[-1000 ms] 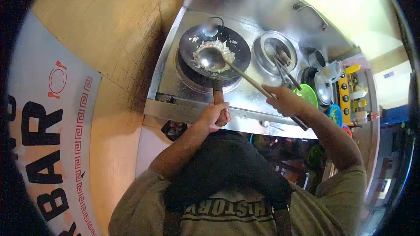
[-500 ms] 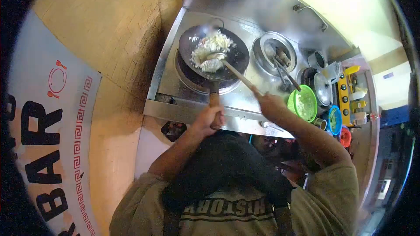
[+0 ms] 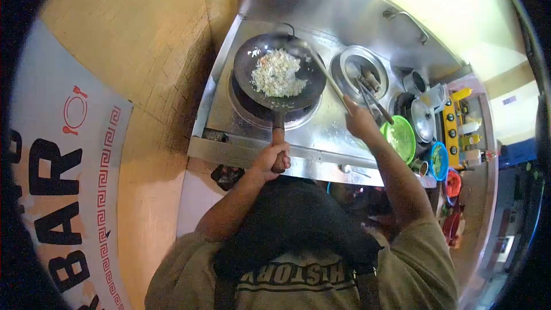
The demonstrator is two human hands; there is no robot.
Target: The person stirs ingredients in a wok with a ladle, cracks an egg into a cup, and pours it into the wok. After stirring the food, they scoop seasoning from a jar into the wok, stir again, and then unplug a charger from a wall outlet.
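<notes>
While gripping the wok (image 3: 279,77) handle, left hand (image 3: 272,158); ladle (image 3: 313,60) handle in right hand (image 3: 360,121).
Rice (image 3: 277,73) in wok on burner (image 3: 252,112); "BAR" on banner (image 3: 54,189), "HISTORY" on shirt (image 3: 295,275).

A single head-worn camera looked steeply down from above the person's chest, facing forward over the steel stove counter (image 3: 321,138). Its wide fisheye lens bent the edges, with the wok (image 3: 279,79) far and central.
</notes>
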